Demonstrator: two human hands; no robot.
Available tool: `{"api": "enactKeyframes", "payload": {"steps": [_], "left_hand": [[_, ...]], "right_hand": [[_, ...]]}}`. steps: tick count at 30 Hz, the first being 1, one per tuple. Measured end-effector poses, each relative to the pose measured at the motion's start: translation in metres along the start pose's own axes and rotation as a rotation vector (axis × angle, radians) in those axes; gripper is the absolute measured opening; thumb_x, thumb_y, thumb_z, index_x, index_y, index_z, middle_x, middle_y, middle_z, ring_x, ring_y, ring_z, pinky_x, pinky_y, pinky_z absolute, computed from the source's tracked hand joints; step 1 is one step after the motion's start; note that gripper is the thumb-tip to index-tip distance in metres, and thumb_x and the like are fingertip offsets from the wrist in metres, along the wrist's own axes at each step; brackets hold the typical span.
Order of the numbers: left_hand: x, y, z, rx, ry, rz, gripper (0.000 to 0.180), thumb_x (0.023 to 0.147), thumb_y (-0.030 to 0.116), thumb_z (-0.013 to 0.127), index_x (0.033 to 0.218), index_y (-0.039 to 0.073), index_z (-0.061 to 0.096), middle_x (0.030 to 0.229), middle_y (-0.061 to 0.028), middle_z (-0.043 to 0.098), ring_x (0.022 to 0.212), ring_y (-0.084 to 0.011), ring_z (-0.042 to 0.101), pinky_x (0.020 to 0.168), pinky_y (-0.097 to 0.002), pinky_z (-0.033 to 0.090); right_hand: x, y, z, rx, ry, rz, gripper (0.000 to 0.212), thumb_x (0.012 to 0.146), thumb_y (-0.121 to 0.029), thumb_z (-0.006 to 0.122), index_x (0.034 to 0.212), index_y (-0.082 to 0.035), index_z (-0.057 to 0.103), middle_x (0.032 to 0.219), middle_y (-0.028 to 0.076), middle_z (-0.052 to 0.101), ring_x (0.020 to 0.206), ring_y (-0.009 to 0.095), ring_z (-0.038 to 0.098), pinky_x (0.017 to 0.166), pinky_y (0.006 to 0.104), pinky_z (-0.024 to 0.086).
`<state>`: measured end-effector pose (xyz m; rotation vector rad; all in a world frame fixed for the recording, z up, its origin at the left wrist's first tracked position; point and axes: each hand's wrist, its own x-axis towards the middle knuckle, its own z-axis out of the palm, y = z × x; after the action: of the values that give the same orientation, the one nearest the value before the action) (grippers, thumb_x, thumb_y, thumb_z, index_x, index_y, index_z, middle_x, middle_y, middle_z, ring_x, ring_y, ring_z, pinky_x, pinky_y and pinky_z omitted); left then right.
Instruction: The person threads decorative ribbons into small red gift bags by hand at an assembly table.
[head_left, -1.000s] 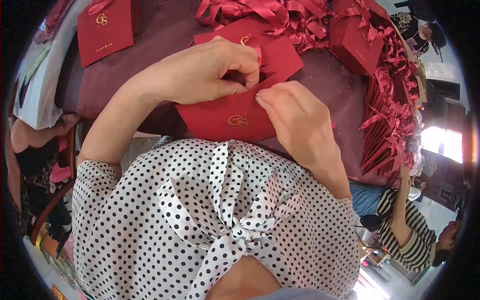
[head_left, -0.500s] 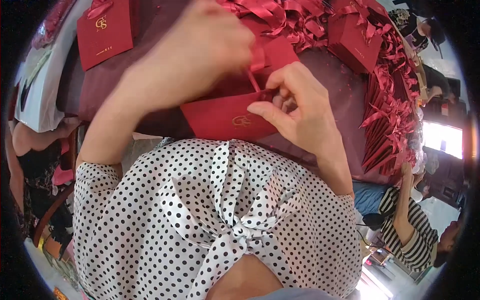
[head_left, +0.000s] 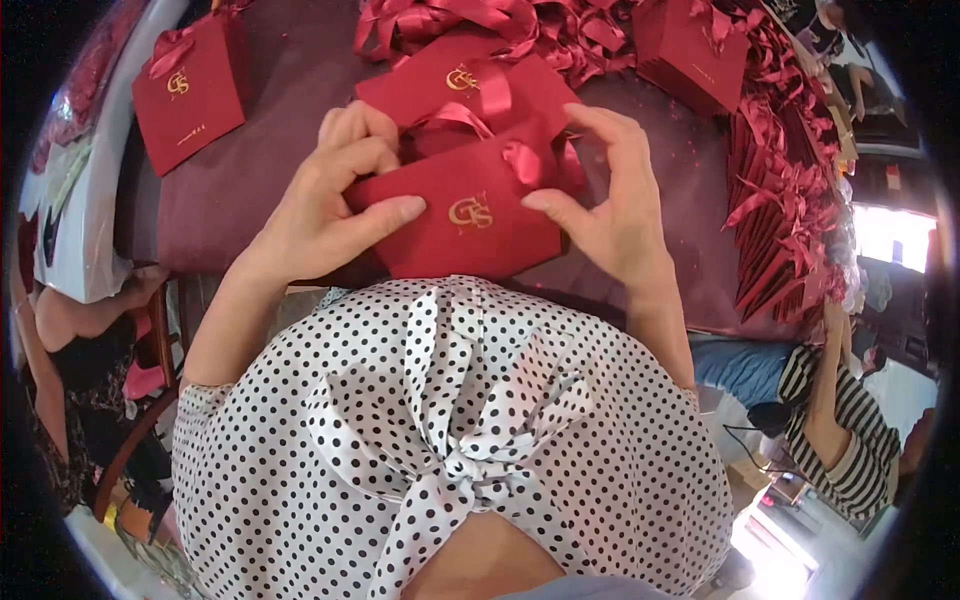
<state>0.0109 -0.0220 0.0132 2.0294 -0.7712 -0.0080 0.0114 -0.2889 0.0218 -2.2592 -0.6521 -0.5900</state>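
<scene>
A small red gift bag (head_left: 440,240) with a gold emblem lies tilted close in front of me, at the near edge of the table. My left hand (head_left: 335,195) grips its left side, thumb on the front and fingers curled behind. My right hand (head_left: 615,195) holds the right side, its thumb on the front near the top edge; its other fingertips are partly hidden behind. A glossy red ribbon (head_left: 522,160) shows at the bag's upper right. Just beyond lies another red gift bag (head_left: 420,80) with its own gold emblem and ribbon.
A red bag (head_left: 190,105) lies at the far left on the dark red tablecloth (head_left: 270,70). Loose red ribbons (head_left: 560,35) heap at the far side. More bags (head_left: 690,60) and a ribboned row of bags (head_left: 780,220) line the right. People sit on both sides.
My left hand has come down from above the bag to its left side. My right hand has shifted a little along the right side, and the bag now faces me more fully.
</scene>
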Motion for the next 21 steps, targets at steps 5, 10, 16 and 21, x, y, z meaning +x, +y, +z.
{"api": "enactKeyframes", "payload": {"steps": [5, 10, 16, 21], "left_hand": [[0.01, -0.003, -0.003, -0.166, 0.115, -0.077, 0.03, 0.071, 0.013, 0.074, 0.071, 0.004, 0.045, 0.094, -0.008, 0.048, 0.093, -0.0208, 0.043, 0.088, -0.0307, 0.033], [0.018, 0.002, -0.002, -0.26, 0.144, -0.204, 0.029, 0.071, 0.008, 0.074, 0.073, 0.003, 0.045, 0.091, -0.006, 0.05, 0.092, -0.0156, 0.047, 0.087, -0.0265, 0.036], [0.029, 0.0, 0.004, -0.356, 0.176, -0.265, 0.028, 0.071, 0.006, 0.075, 0.075, 0.002, 0.047, 0.093, -0.0036, 0.051, 0.092, -0.0117, 0.048, 0.085, -0.024, 0.037], [0.027, 0.003, 0.007, -0.493, 0.235, -0.292, 0.026, 0.07, 0.002, 0.075, 0.072, 0.002, 0.05, 0.092, -0.0022, 0.052, 0.087, -0.0105, 0.048, 0.082, -0.0236, 0.038]], "right_hand": [[-0.045, 0.049, -0.012, 0.293, -0.178, 0.23, 0.025, 0.079, -0.012, 0.073, 0.098, -0.001, 0.061, 0.089, 0.01, 0.062, 0.082, 0.023, 0.059, 0.076, 0.0315, 0.048], [-0.045, 0.035, -0.063, 0.647, 0.165, 0.59, 0.006, 0.09, -0.005, 0.058, 0.095, -0.001, 0.057, 0.076, 0.002, 0.057, 0.063, 0.006, 0.051, 0.055, 0.0197, 0.04], [-0.057, 0.012, -0.1, 1.527, 0.174, -0.04, 0.021, 0.089, -0.009, 0.057, 0.105, 0.0, 0.048, 0.076, 0.011, 0.052, 0.05, 0.017, 0.05, 0.042, 0.0295, 0.044], [-0.048, 0.004, -0.101, 1.646, 0.278, -0.149, 0.043, 0.066, 0.001, 0.08, 0.097, 0.005, 0.05, 0.069, 0.017, 0.054, 0.047, 0.019, 0.052, 0.037, 0.0329, 0.047]]}}
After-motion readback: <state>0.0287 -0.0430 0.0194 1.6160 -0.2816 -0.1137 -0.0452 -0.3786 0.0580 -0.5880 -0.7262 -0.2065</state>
